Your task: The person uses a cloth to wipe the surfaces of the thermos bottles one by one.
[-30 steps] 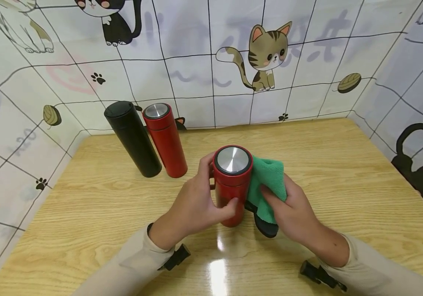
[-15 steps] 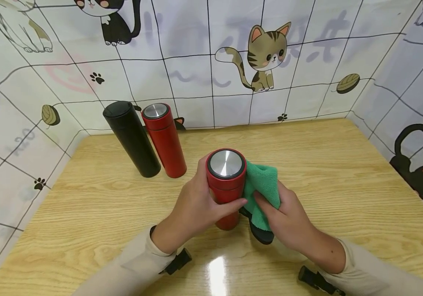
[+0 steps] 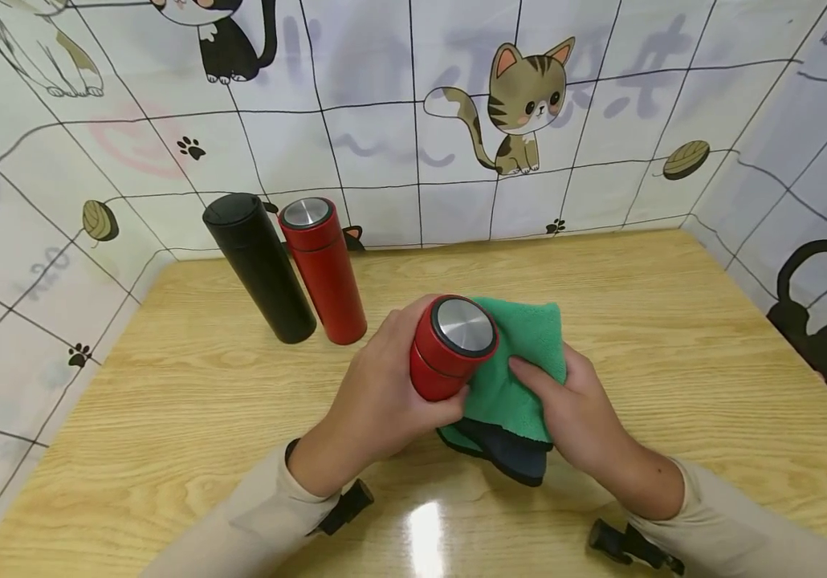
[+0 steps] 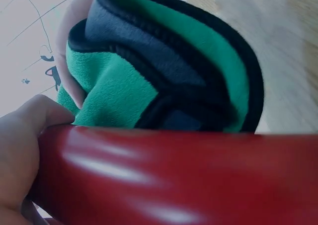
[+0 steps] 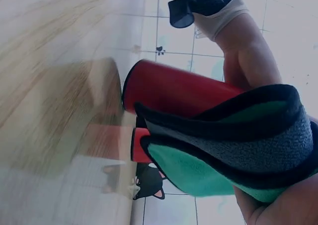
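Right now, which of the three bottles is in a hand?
The red bottle gripped by the left hand, tilted beside the green cloth. The other red bottle and the black bottle stand farther back, to the left, untouched.

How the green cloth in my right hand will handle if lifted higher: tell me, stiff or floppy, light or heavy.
The green cloth is probably floppy, since it bends into loose folds. It looks light for its size, being thin fabric held in one hand, your right hand. Its fuzzy surface suggests it shouldn't slip easily.
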The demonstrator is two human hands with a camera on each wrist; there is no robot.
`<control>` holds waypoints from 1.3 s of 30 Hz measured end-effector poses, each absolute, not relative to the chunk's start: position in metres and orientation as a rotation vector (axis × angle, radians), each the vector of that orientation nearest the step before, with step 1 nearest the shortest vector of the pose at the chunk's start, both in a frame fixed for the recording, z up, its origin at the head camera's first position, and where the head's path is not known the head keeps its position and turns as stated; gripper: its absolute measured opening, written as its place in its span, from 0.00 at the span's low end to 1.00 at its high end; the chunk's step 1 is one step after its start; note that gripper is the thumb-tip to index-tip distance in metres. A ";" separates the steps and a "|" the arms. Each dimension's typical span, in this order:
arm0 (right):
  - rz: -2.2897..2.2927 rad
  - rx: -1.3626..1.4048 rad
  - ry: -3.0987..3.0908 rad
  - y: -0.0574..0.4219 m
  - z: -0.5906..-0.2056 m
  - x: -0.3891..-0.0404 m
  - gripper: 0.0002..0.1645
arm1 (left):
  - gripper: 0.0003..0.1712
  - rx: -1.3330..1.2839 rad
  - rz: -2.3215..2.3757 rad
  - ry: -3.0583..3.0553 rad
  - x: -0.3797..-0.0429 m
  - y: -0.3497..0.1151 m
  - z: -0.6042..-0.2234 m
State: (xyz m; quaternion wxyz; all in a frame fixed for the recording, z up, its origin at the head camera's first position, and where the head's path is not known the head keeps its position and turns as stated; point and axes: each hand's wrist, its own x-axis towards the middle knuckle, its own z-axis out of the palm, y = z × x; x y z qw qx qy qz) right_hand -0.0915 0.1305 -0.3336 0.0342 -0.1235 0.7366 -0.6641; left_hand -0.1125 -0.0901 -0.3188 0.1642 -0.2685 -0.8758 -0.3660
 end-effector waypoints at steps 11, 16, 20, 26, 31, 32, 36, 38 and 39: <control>-2.073 -0.598 2.540 0.125 -0.335 -0.083 0.23 | 0.50 -0.761 -0.790 -2.522 -0.109 -0.088 -0.321; -1.981 -0.688 2.605 0.124 -0.339 -0.085 0.26 | 0.49 -0.721 -0.597 -2.544 -0.109 -0.088 -0.321; -1.899 -0.778 2.641 0.124 -0.342 -0.086 0.29 | 0.49 -0.710 -0.513 -2.564 -0.110 -0.088 -0.322; -1.896 -0.925 2.605 0.123 -0.341 -0.087 0.36 | 0.49 -0.680 -0.400 -2.611 -0.111 -0.088 -0.324; -1.844 -1.031 2.684 0.124 -0.341 -0.088 0.39 | 0.50 -0.686 -0.343 -2.623 -0.110 -0.086 -0.324; -1.834 -1.063 2.701 0.125 -0.341 -0.088 0.40 | 0.51 -0.682 -0.340 -2.621 -0.109 -0.086 -0.324; -1.755 -1.094 2.768 0.125 -0.341 -0.088 0.41 | 0.51 -0.645 -0.333 -2.603 -0.110 -0.087 -0.322; -1.719 -1.102 2.788 0.124 -0.341 -0.087 0.41 | 0.51 -0.625 -0.325 -2.596 -0.111 -0.088 -0.322; -1.701 -1.108 2.801 0.124 -0.341 -0.086 0.41 | 0.51 -0.621 -0.322 -2.596 -0.111 -0.088 -0.322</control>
